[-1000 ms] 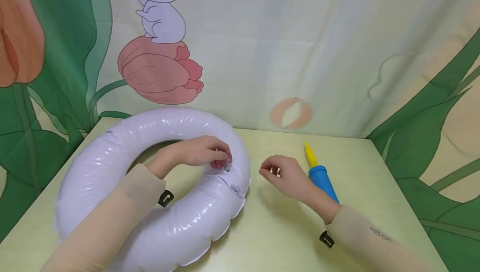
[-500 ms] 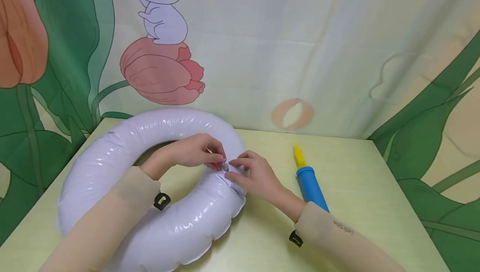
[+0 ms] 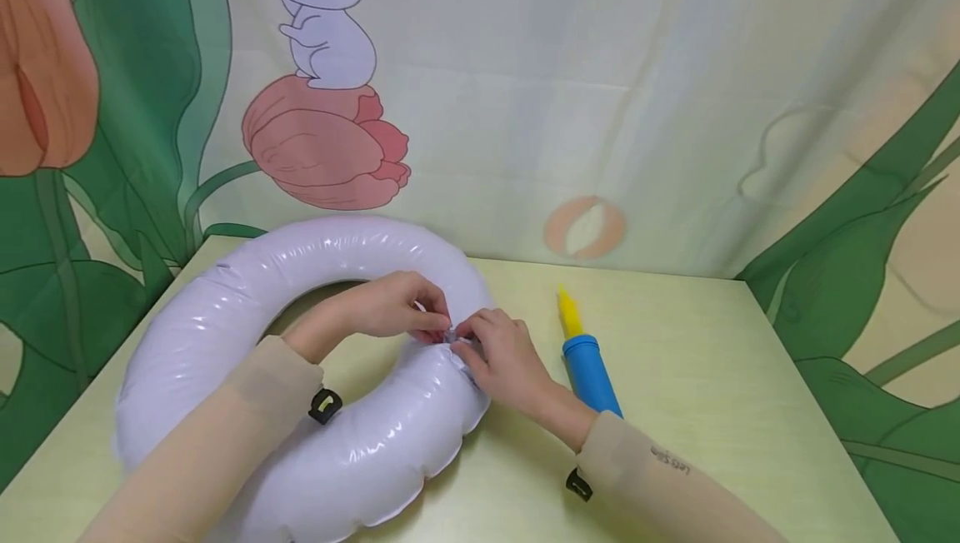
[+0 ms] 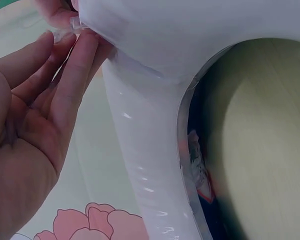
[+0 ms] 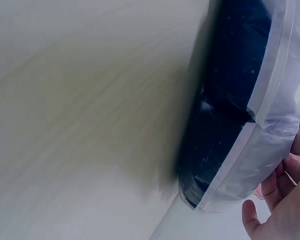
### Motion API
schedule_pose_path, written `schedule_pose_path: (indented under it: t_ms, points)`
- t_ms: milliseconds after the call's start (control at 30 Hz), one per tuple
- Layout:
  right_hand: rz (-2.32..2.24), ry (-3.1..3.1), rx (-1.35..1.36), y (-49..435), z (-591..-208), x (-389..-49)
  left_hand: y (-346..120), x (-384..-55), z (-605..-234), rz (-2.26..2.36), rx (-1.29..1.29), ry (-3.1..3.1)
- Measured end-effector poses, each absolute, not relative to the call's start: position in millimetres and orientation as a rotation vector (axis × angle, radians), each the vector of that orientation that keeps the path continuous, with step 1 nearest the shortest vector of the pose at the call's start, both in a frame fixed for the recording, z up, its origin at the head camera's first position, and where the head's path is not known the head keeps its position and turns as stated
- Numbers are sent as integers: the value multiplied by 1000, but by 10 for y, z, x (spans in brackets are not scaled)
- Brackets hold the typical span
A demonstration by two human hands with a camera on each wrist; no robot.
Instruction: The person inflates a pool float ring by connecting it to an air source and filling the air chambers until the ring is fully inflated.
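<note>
A white inflated swim ring (image 3: 183,351) lies on the table, its lower side dark blue in the right wrist view. My left hand (image 3: 393,306) reaches across the ring's hole and pinches the small clear valve (image 3: 450,336) on its right side. From the other side, my right hand (image 3: 507,360) has thumb and fingertips closed on the same valve. In the left wrist view, the clear valve (image 4: 76,23) shows between the fingertips of both hands. The fingertips of the right hand (image 5: 287,200) are partly hidden by the frame's edge in the right wrist view.
A blue hand pump (image 3: 591,372) with a yellow nozzle (image 3: 569,314) lies right of the ring, beyond the right forearm. The pale table (image 3: 697,360) ends at a printed curtain (image 3: 480,110) behind. Each wrist wears a black strap buckle (image 3: 325,406).
My right hand has moved left from beside the ring onto the valve. The pump has shifted left on the table. The left hand has stayed at the valve.
</note>
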State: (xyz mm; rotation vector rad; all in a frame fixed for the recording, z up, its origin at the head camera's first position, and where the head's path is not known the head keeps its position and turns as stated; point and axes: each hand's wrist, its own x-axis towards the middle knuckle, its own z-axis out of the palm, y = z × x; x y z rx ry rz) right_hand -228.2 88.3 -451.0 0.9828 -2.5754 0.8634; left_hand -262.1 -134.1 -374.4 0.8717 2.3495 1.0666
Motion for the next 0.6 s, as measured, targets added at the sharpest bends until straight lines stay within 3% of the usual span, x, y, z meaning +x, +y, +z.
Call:
schedule_pose_path:
  t_ms: [233,600]
  points:
    - [872,-2535,999,884,-4476,-2269,-1301,-2632,-3711,992,925,2444]
    - [816,-2446,1030,875,-4476,-2305,-1267,-2672,-3696,1056,733,2349]
